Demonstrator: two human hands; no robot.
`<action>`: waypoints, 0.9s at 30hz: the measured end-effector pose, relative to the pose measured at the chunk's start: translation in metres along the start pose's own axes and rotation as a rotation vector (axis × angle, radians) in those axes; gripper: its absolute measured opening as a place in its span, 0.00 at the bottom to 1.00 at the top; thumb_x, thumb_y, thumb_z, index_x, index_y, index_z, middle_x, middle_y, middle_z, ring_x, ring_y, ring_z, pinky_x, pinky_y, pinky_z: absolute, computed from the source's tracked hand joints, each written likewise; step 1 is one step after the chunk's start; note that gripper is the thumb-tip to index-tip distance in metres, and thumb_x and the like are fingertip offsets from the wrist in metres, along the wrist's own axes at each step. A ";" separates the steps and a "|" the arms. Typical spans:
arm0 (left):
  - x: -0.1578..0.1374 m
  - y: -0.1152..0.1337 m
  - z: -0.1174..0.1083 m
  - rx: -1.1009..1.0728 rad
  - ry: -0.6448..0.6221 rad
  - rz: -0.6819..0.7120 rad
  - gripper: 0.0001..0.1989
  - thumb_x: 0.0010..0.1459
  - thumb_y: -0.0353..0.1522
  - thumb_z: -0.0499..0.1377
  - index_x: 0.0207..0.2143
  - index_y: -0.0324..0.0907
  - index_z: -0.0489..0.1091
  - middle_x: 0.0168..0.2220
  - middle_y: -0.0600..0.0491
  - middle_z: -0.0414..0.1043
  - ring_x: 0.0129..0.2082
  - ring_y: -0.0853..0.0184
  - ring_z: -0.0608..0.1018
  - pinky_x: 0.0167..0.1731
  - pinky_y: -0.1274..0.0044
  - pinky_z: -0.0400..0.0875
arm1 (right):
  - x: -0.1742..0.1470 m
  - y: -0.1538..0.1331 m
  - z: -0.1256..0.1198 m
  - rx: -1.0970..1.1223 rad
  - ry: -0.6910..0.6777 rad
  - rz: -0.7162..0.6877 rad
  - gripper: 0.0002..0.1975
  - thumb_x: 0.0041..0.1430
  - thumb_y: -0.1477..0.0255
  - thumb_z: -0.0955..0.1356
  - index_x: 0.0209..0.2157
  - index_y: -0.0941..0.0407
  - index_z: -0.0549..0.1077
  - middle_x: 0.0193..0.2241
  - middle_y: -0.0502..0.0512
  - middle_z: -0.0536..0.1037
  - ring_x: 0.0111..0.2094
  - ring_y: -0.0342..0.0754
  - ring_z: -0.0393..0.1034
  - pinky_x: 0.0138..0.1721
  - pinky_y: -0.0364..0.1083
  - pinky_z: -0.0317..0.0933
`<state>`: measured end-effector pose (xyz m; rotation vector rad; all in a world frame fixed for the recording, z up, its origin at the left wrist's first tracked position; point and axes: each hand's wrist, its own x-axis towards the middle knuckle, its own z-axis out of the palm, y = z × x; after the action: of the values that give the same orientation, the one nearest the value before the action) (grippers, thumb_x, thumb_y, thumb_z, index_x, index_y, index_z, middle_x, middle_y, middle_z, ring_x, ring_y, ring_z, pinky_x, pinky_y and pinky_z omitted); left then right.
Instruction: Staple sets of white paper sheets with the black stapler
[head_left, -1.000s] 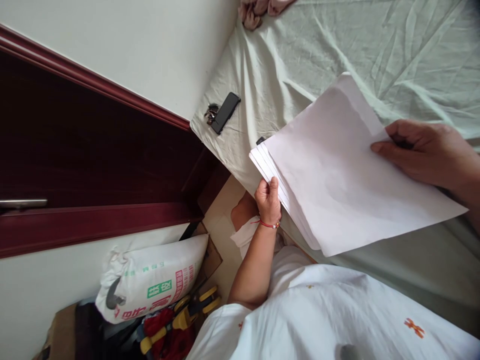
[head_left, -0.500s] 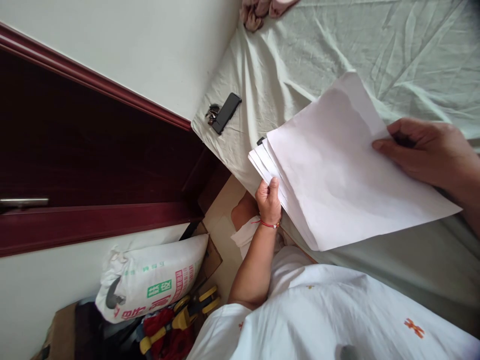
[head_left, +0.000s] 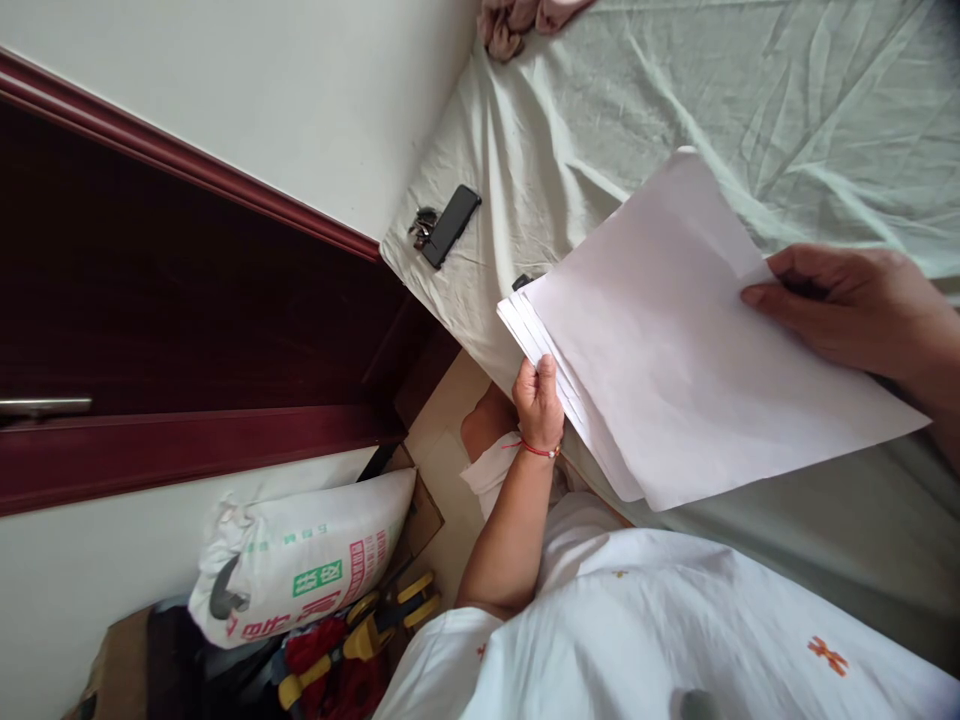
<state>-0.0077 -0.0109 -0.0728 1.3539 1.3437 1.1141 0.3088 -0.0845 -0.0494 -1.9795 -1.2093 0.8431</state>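
Note:
A stack of white paper sheets [head_left: 517,318] is held over the bed, its left edges fanned out in steps. My left hand [head_left: 538,405], with a red string bracelet at the wrist, is closed on the stack's left edge, thumb on top. The top sheet [head_left: 660,350] looks blank and lies slightly askew over the others. My right hand [head_left: 832,305] pinches its right edge between thumb and fingers. Whether other sheets are also in that pinch is hidden. A small black object [head_left: 521,282] peeks out behind the stack's upper left corner.
A black phone [head_left: 452,226] and a bunch of keys [head_left: 422,226] lie at the corner of the bed's pale green sheet [head_left: 555,130]. Left are a dark red door [head_left: 187,270], a white woven sack [head_left: 315,560] and a yellow-and-black wheeled item [head_left: 375,625]. Pinkish cloth [head_left: 506,28] sits at the far edge.
The top sheet has shifted slightly to the right and down with my right hand, so its left edge is further from the stack's edge. My left hand stays in place.

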 end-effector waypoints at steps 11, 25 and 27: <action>0.000 0.005 -0.001 0.238 -0.028 0.151 0.21 0.63 0.51 0.61 0.41 0.41 0.77 0.41 0.49 0.83 0.43 0.63 0.82 0.47 0.74 0.74 | -0.002 -0.003 0.002 0.052 0.079 0.011 0.13 0.54 0.57 0.71 0.36 0.50 0.79 0.25 0.48 0.76 0.26 0.43 0.65 0.29 0.46 0.57; 0.001 -0.002 -0.002 0.176 -0.056 0.152 0.20 0.66 0.49 0.59 0.43 0.42 0.76 0.42 0.49 0.82 0.48 0.62 0.81 0.52 0.74 0.73 | 0.000 0.002 0.003 0.102 0.085 -0.001 0.17 0.54 0.55 0.72 0.39 0.51 0.81 0.27 0.50 0.79 0.27 0.44 0.67 0.28 0.45 0.59; 0.001 -0.002 -0.002 0.186 -0.048 0.149 0.20 0.66 0.50 0.59 0.42 0.42 0.76 0.41 0.49 0.82 0.48 0.62 0.81 0.51 0.74 0.73 | -0.001 0.000 0.003 0.104 0.081 -0.004 0.17 0.54 0.54 0.71 0.38 0.50 0.81 0.27 0.50 0.79 0.27 0.44 0.67 0.28 0.45 0.59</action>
<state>-0.0099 -0.0099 -0.0744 1.6288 1.3552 1.0675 0.3065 -0.0847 -0.0512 -1.9082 -1.1007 0.8002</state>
